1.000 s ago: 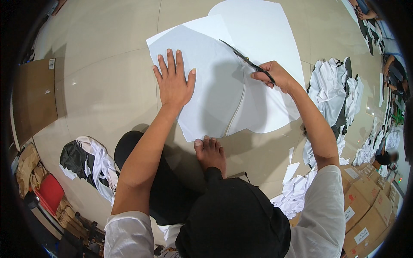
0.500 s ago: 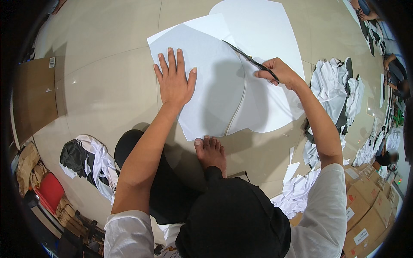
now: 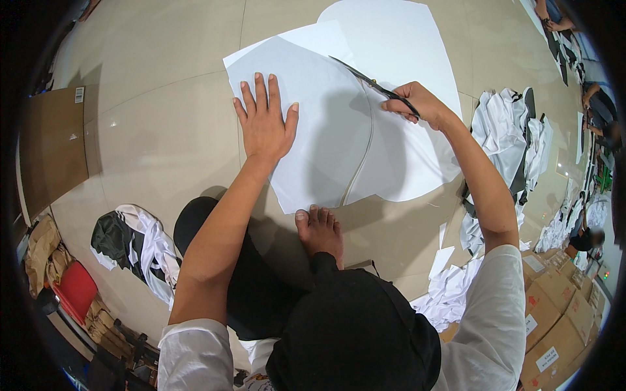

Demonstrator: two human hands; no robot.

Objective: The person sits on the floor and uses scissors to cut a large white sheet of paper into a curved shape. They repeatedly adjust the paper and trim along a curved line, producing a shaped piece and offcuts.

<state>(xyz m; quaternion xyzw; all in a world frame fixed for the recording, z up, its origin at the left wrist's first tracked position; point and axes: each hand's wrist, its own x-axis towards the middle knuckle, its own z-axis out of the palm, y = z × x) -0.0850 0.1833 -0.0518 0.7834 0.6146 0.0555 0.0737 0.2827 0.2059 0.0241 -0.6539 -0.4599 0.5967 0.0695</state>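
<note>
A thin white sheet (image 3: 313,78), cloth or paper, lies on the tiled floor, its right part overlapping a larger white piece (image 3: 404,49). My left hand (image 3: 266,127) presses flat on its left side, fingers spread. In my right hand (image 3: 418,104) are black-handled scissors (image 3: 373,85), fingers through the handles and blades pointing up-left. A curved cut line (image 3: 365,153) runs from the blades down to the sheet's near edge. My bare foot (image 3: 319,229) rests by that edge.
Crumpled white and dark cloth (image 3: 505,130) lies to the right, with white scraps (image 3: 450,296) nearer. Another cloth bundle (image 3: 140,244) sits at the left. Cardboard boxes (image 3: 554,319) stack at lower right; a large cardboard panel (image 3: 55,146) stands left. Other people work at the far right.
My right hand and the scissors have shifted slightly up and left, farther along the sheet. My left hand stays in place.
</note>
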